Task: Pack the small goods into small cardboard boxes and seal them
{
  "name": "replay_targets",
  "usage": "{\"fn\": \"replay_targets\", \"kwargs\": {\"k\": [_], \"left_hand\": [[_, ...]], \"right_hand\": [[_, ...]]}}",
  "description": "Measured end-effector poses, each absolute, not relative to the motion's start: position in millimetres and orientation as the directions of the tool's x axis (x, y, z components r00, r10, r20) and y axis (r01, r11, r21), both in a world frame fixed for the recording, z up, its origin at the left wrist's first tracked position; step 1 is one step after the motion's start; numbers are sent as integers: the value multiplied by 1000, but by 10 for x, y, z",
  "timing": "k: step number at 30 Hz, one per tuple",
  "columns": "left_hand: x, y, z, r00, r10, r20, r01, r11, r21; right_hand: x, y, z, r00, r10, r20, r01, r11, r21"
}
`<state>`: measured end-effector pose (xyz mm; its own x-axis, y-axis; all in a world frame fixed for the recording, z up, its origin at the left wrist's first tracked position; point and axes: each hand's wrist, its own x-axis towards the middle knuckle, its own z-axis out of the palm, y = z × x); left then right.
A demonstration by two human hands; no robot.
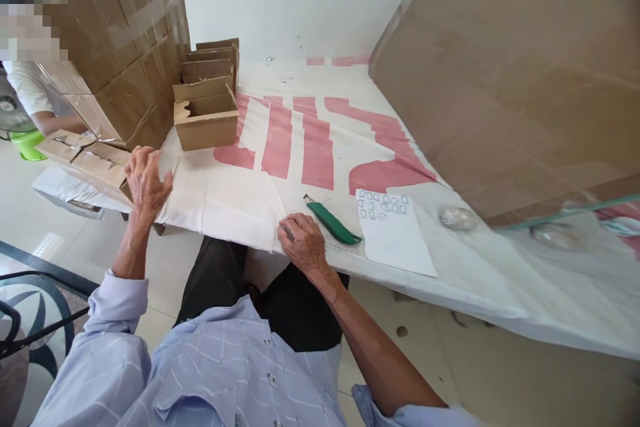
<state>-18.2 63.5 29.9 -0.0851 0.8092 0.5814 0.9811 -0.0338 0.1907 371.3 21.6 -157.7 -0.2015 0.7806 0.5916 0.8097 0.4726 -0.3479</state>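
Note:
My left hand (147, 180) is raised at the near end of a long, flat cardboard box (95, 157), its thumb apart from loosely bent fingers. Whether it touches the box I cannot tell. At the table's front edge rests my right hand (304, 241), its fingers curled in over the white cloth. A dark patch shows by its fingertips, and what they hold, if anything, is hidden. Just right of that hand lies a green utility knife (333, 220), its tip pointing away from me. Beside the knife is a white paper sheet (395, 233) with several small drawn box shapes.
Open small cardboard boxes (207, 127) stand in a row at the back left, against a tall taped carton stack (140, 53). A large cardboard panel (515, 73) leans on the right. White cloth with red print (317, 153) covers the table. Another person's arm (60, 121) shows far left.

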Motion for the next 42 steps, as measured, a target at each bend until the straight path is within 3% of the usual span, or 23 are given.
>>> {"fn": "replay_targets", "kwargs": {"k": [3, 6, 10, 20, 42], "left_hand": [[-540, 554, 371, -205, 807, 554, 971, 94, 221], [-705, 516, 370, -205, 855, 476, 975, 137, 174], [-713, 492, 331, -148, 884, 443, 987, 103, 124], [-837, 351, 126, -145, 827, 543, 982, 56, 178], [-837, 347, 97, -149, 831, 535, 973, 28, 229]], "right_hand": [[3703, 235, -1581, -210, 772, 600, 809, 482, -336], [3694, 250, -1582, -218, 771, 598, 810, 485, -330], [3682, 262, -1587, -206, 786, 583, 816, 467, -341], [3685, 268, -1595, -198, 793, 576, 821, 456, -345], [3678, 258, -1574, -206, 793, 573, 833, 450, -323]]}}
